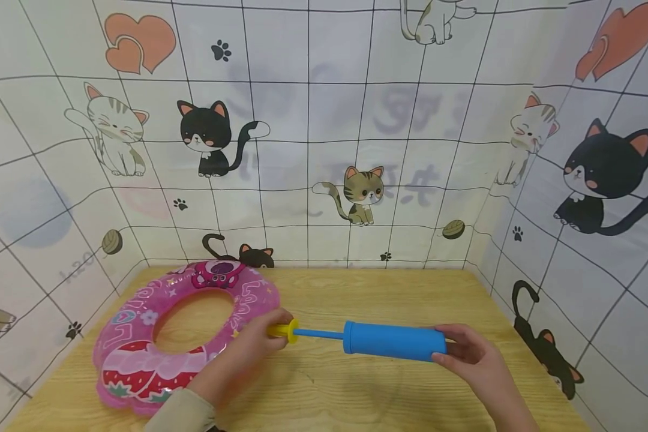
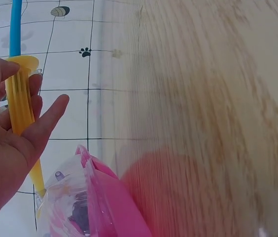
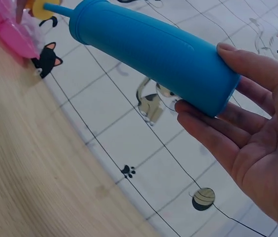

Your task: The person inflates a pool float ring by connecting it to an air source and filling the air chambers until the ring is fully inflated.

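A blue hand pump (image 1: 394,341) is held level above the table, its thin blue rod (image 1: 318,333) reaching left to a tapered yellow nozzle (image 2: 20,103). My left hand (image 1: 259,339) grips that nozzle, the thumb near its round flange. The nozzle's narrow tip meets the clear plastic on the pink swim ring (image 2: 112,202); whether it sits inside a valve cannot be seen. At the far end of the blue barrel (image 3: 154,54), my right hand (image 3: 257,138) holds it between thumb and fingers. The inflated ring lies on the left, partly behind my left forearm.
The wooden tabletop (image 1: 378,294) stretches beneath both hands. A cat-patterned sheet (image 1: 302,120) stands as walls at the back and along both sides of the table.
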